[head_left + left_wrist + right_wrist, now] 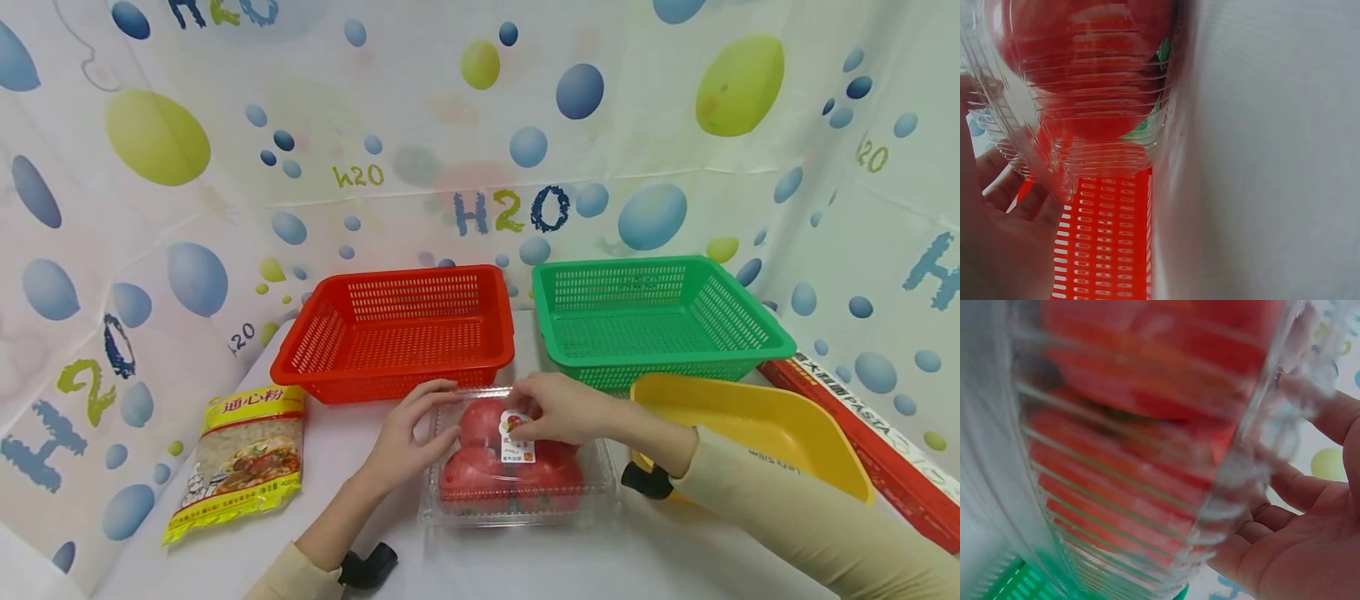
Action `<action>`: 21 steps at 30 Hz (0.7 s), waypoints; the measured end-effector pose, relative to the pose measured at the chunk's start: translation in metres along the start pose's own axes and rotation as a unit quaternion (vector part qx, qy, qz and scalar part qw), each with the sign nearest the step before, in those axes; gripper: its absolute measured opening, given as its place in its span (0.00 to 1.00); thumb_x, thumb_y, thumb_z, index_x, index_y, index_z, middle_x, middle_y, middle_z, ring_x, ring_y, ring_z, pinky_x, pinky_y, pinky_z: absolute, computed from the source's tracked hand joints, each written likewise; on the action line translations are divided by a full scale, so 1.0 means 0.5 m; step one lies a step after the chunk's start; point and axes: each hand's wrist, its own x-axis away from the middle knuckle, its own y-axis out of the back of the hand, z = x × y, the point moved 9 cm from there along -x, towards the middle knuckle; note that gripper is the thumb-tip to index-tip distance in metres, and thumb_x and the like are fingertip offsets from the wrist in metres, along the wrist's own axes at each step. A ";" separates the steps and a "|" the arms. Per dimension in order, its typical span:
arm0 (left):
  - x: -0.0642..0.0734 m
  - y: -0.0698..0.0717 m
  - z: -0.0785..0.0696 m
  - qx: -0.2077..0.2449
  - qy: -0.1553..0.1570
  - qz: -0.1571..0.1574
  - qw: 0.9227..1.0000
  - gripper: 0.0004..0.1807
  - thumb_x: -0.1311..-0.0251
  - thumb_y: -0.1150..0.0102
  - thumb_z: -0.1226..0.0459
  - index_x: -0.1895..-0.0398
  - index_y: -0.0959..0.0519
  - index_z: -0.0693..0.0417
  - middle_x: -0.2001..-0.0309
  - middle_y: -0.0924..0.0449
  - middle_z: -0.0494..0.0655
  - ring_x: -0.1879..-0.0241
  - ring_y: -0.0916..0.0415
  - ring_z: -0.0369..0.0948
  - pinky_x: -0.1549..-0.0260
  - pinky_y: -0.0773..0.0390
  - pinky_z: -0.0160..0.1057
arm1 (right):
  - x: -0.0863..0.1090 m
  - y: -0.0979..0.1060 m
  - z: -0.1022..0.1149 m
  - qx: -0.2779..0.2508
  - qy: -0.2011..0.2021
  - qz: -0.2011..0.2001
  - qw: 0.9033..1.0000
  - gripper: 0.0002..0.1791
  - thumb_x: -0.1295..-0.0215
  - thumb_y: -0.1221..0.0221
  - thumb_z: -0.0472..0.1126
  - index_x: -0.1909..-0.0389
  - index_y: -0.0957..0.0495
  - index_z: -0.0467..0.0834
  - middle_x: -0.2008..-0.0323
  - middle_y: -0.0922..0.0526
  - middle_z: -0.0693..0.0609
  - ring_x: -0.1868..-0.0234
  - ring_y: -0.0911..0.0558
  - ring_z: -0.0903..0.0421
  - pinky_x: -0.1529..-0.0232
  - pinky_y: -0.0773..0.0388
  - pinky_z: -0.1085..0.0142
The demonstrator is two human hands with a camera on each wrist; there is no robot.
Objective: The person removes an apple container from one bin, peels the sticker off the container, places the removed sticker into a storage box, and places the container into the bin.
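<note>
so the clear plastic box (517, 518) of red tomatoes (468, 467) sits on the white worktop (675, 558), front and middle, so I'm using it as the centre of the clock; its lid looks down over the fruit, and a white label (517, 455) with a bit of red on it is on top; the hands are apart from each other, one on each side of that label; the left hand (401, 437) comes in from about 8 o'clock with its fingers loose and spread, lying along the box's edge at 10 o'clock, thumb over the lid; the right hand (566, 408) reaches over from 3 o'clock, fingers bent down at the label, and honestly I can't tell if they're pinched on it or just touching; the right wrist view is too blurry to settle that

as for the rest, a red basket (337, 390) is between 10 and 11 o'clock and a green basket (667, 363) between 1 and 2; a yellow basin (750, 425) is at 3 o'clock, partly behind the right forearm, and a long red box marked PASTA (900, 475) lies slanted just past it; over at 9 o'clock there's a yellow-and-red bag (247, 458) of dry food, lying well apart from the tomatoes.
</note>
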 end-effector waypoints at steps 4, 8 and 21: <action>0.004 -0.001 0.001 0.000 0.007 -0.002 1.000 0.20 0.39 0.33 0.65 0.42 0.18 0.50 0.35 0.26 0.47 0.34 0.32 0.48 0.39 0.31 0.64 | 0.000 0.002 0.001 0.001 -0.008 -0.002 1.000 0.18 0.40 0.28 0.44 0.52 0.21 0.45 0.66 0.22 0.57 0.62 0.23 0.56 0.63 0.18 0.65; 0.010 0.001 -0.001 -0.006 0.001 -0.011 1.000 0.20 0.38 0.34 0.65 0.42 0.18 0.50 0.33 0.27 0.50 0.32 0.33 0.50 0.39 0.32 0.65 | 0.000 0.000 0.002 0.005 -0.017 -0.001 1.000 0.17 0.40 0.28 0.44 0.55 0.23 0.46 0.66 0.23 0.56 0.62 0.23 0.55 0.64 0.18 0.66; 0.019 0.003 0.006 -0.010 0.006 -0.029 1.000 0.20 0.38 0.36 0.64 0.42 0.18 0.51 0.35 0.26 0.53 0.34 0.30 0.49 0.44 0.25 0.60 | -0.003 0.003 0.004 0.007 -0.009 -0.017 1.000 0.12 0.34 0.33 0.40 0.55 0.24 0.46 0.66 0.21 0.57 0.62 0.23 0.55 0.59 0.19 0.63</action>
